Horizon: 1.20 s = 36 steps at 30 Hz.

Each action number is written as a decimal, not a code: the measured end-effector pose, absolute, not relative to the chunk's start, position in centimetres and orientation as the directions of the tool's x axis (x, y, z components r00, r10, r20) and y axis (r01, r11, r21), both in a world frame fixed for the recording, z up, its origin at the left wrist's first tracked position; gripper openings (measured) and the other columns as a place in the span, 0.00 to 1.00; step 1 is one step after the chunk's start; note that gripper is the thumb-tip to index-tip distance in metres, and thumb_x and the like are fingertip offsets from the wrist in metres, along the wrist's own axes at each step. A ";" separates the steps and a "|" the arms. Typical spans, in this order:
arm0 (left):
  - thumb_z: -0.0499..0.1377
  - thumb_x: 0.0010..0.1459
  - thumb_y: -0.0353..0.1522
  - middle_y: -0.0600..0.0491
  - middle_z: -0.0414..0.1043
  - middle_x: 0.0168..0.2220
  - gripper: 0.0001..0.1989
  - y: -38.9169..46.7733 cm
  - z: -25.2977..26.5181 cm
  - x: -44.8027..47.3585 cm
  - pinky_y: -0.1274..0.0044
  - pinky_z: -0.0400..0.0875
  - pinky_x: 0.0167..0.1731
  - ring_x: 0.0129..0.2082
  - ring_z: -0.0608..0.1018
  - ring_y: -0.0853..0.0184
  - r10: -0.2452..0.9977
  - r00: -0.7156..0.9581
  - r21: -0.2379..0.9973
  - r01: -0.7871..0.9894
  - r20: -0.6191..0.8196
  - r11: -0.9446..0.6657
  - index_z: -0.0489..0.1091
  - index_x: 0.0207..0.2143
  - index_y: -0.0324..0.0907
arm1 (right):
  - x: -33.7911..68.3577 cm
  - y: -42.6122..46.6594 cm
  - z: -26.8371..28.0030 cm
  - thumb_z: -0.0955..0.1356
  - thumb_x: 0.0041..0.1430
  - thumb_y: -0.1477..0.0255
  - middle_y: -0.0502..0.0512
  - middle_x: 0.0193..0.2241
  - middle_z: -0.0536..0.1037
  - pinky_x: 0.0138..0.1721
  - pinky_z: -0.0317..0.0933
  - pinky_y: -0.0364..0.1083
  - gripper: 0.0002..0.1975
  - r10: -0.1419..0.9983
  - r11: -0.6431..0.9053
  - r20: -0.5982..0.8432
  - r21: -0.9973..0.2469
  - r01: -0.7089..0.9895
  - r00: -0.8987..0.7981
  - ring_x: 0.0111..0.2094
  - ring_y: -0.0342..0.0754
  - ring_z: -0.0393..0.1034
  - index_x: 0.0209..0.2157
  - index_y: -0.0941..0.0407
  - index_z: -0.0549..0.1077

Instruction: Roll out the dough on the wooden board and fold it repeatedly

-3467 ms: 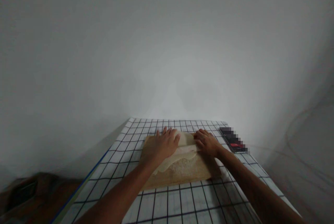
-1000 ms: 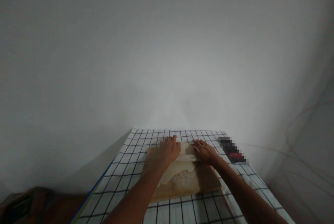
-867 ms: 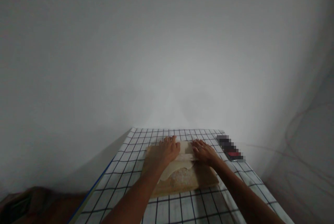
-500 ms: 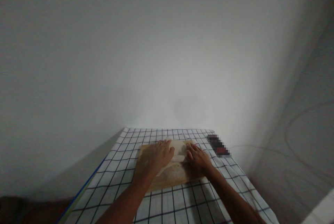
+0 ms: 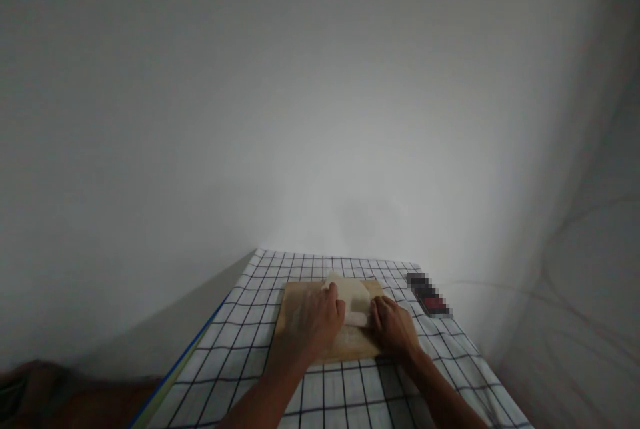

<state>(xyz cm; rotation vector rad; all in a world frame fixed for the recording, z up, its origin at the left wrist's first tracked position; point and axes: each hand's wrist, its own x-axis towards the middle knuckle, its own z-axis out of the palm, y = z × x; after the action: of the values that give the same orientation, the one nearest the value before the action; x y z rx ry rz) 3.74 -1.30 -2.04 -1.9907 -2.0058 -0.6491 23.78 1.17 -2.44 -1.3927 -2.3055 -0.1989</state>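
A pale, floury sheet of dough (image 5: 350,292) lies on a wooden board (image 5: 295,322). Its near edge forms a thicker, lighter band running from one hand to the other; I cannot tell whether a rolling pin is inside it. My left hand (image 5: 325,316) is closed at the left end of this band, its fingers curled and partly blurred. At the right end, my right hand (image 5: 395,326) is closed too, with bent fingers against the dough. What lies beneath both palms is hidden.
The board rests on a table with a white, black-checked cloth (image 5: 240,349). A dark, pixelated flat object (image 5: 430,297) lies near the table's right edge. Behind stands a plain wall (image 5: 320,116). A thin cable (image 5: 500,286) runs along the right.
Both hands have curled their fingers, which were flatter before. The near part of the board, with its floury patch, now shows less dough. The view has shifted slightly.
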 end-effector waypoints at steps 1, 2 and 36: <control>0.45 0.69 0.32 0.45 0.78 0.43 0.17 -1.0 -1.9 3.6 0.59 0.64 0.54 0.45 0.78 0.55 0.891 -0.059 0.167 0.986 0.450 -0.019 0.71 0.49 0.44 | 23.7 1.8 -1.9 0.51 0.75 0.64 0.57 0.39 0.80 0.38 0.63 0.46 0.21 0.821 0.479 0.406 -0.104 0.872 -0.402 0.38 0.50 0.76 0.41 0.52 0.72; 0.45 0.69 0.32 0.46 0.78 0.40 0.16 -0.5 -1.8 3.4 0.61 0.66 0.51 0.43 0.79 0.56 0.897 -0.089 0.198 0.980 0.433 0.002 0.71 0.47 0.44 | 23.6 2.7 -1.3 0.52 0.75 0.64 0.57 0.38 0.81 0.36 0.62 0.46 0.21 0.834 0.471 0.372 -0.098 0.876 -0.407 0.36 0.50 0.77 0.41 0.52 0.72; 0.46 0.68 0.34 0.45 0.69 0.63 0.23 3.8 -3.0 2.5 0.57 0.59 0.64 0.64 0.67 0.52 0.931 0.037 0.082 0.994 0.364 -0.072 0.68 0.61 0.41 | 23.9 3.0 -3.0 0.52 0.75 0.65 0.57 0.59 0.75 0.63 0.58 0.52 0.24 0.833 0.496 0.378 -0.186 0.848 -0.405 0.61 0.50 0.67 0.57 0.55 0.72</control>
<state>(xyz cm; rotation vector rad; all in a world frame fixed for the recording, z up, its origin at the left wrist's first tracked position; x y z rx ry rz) 2.47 3.83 -3.01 -2.1135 -1.9970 -0.4833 23.86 2.97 -3.04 -1.3911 -2.3236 -0.0488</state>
